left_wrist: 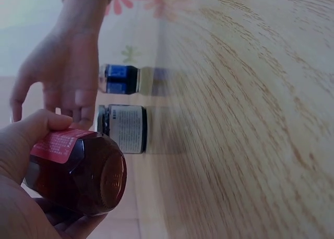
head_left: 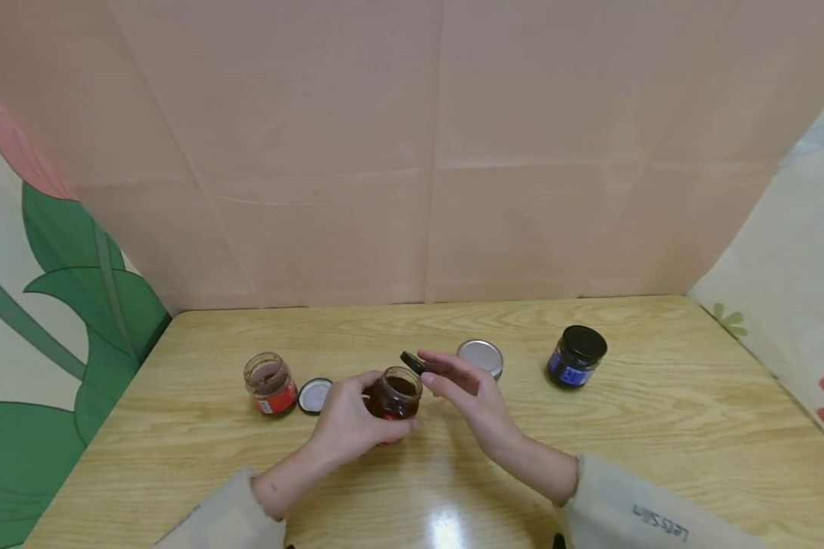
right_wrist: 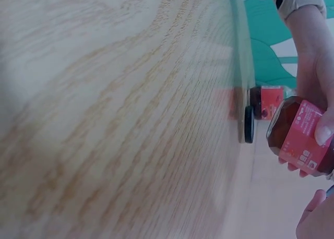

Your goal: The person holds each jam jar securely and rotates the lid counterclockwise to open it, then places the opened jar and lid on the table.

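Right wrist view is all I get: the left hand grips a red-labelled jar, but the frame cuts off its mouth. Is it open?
Observer: Yes, the head view shows the held jar uncovered, gripped in the left hand.

Operator: And the right hand? I only catch a bit at my frame's edge.

Observer: It pinches a dark lid close to that jar.

Operator: Anything standing off to the person's right?

Observer: Two lidded jars: a silver-lidded jar and, farther right, a blue-labelled jar.
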The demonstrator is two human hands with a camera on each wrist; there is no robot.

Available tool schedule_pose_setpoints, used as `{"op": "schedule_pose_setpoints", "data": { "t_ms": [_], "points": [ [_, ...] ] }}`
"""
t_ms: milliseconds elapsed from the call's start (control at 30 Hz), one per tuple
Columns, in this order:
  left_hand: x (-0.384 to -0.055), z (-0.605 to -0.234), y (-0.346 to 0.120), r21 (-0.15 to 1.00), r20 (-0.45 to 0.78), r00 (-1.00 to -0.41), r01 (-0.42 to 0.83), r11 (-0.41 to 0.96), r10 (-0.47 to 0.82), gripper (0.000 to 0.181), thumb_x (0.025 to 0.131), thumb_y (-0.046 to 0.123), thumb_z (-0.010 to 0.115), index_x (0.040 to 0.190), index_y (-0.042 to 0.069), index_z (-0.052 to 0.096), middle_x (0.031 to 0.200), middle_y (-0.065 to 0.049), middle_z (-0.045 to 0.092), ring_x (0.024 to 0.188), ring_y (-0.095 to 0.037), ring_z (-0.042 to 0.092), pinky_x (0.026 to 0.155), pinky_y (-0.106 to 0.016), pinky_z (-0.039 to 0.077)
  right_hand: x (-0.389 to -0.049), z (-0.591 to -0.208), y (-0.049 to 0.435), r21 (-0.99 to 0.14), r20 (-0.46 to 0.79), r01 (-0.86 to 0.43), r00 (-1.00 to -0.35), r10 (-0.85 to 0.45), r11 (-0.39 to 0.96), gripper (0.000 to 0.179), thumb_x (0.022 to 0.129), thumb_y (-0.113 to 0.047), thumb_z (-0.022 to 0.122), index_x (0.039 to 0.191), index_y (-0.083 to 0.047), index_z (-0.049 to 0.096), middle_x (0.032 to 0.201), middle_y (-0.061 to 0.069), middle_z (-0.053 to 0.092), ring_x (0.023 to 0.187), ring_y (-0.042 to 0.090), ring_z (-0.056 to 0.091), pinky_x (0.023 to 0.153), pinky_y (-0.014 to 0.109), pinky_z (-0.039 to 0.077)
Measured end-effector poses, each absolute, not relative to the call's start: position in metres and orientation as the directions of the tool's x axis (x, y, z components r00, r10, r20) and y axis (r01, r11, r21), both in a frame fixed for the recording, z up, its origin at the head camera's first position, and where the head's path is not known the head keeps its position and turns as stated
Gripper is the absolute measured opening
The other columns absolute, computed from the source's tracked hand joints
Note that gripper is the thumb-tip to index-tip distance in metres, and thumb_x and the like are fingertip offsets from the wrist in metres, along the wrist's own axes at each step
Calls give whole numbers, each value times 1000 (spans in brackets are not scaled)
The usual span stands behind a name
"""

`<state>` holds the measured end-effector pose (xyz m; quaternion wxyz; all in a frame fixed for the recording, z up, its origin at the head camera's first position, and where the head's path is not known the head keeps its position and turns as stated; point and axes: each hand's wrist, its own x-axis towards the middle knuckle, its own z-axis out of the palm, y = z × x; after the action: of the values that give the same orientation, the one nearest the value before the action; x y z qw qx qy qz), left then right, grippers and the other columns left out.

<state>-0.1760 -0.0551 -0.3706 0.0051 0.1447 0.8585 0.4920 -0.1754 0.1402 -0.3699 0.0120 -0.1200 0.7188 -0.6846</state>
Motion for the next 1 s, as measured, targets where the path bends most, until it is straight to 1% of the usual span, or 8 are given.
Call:
{"op": "schedule_pose_setpoints", "data": {
  "t_ms": [200, 233, 300, 433, 533, 667, 800, 1000],
  "points": [
    [-177, -368, -58, 838, 129, -964, 231, 495, 232, 47, 62, 27, 87, 102, 11, 68, 90, 2, 70, 81, -9, 63, 73, -28, 53, -177, -371, 140, -989, 149, -150, -977, -153, -8, 36, 92, -14, 60, 122, 5, 60, 104, -4, 71, 97, 14, 65, 83, 27, 51],
    [-178, -368, -58, 837, 130, -965, 230, 496, 227, 47, 62, 26, 88, 102, 11, 68, 89, 2, 70, 81, -9, 63, 73, -28, 53, -177, -371, 140, -990, 143, -142, -979, -147, -17, 35, 93, -14, 59, 122, 6, 60, 101, -5, 72, 96, 15, 65, 83, 28, 51],
    [-178, -368, -59, 837, 135, -966, 230, 497, 220, 47, 61, 26, 88, 101, 9, 69, 88, 1, 70, 80, -10, 63, 73, -29, 53, -177, -370, 139, -991, 131, -128, -982, -137, -26, 35, 93, -14, 59, 121, 8, 60, 100, -2, 73, 95, 15, 66, 83, 27, 51],
    [-178, -367, -60, 831, 137, -968, 227, 507, 209, 51, 60, 28, 89, 103, 8, 68, 91, -1, 71, 83, -11, 63, 75, -31, 53, -177, -369, 138, -994, 106, -101, -987, -119, -45, 35, 92, -13, 60, 119, 10, 60, 107, 11, 71, 94, 18, 67, 83, 28, 52],
    [-178, -366, -61, 833, 128, -972, 213, 511, 196, 55, 61, 27, 89, 107, 6, 67, 95, -3, 71, 87, -13, 64, 77, -32, 54, -177, -368, 137, -996, 77, -71, -991, -105, -60, 36, 92, -14, 60, 118, 11, 60, 108, 15, 70, 93, 17, 68, 82, 28, 53],
    [-179, -364, -62, 843, 112, -979, 186, 505, 173, 57, 62, 24, 88, 110, 4, 66, 96, -5, 70, 89, -15, 65, 78, -32, 54, -177, -369, 136, -994, 44, -35, -995, -92, -100, 37, 94, -15, 57, 116, 14, 59, 106, 14, 70, 92, 15, 68, 81, 27, 53],
    [-180, -364, -62, 844, 108, -982, 173, 507, 154, 56, 62, 21, 87, 111, 3, 66, 97, -6, 70, 90, -16, 65, 79, -33, 54, -177, -369, 136, -991, 28, -14, -995, -100, -135, 40, 97, -19, 53, 116, 17, 57, 99, 11, 72, 90, 15, 69, 79, 27, 54],
    [-181, -363, -64, 846, 107, -983, 169, 507, 149, 58, 63, 20, 87, 113, 1, 64, 99, -8, 70, 92, -19, 65, 80, -35, 54, -176, -369, 135, -986, -8, 23, -996, -94, -162, 42, 100, -22, 49, 116, 16, 55, 96, 14, 72, 87, 17, 70, 77, 28, 54]
  ]
}}
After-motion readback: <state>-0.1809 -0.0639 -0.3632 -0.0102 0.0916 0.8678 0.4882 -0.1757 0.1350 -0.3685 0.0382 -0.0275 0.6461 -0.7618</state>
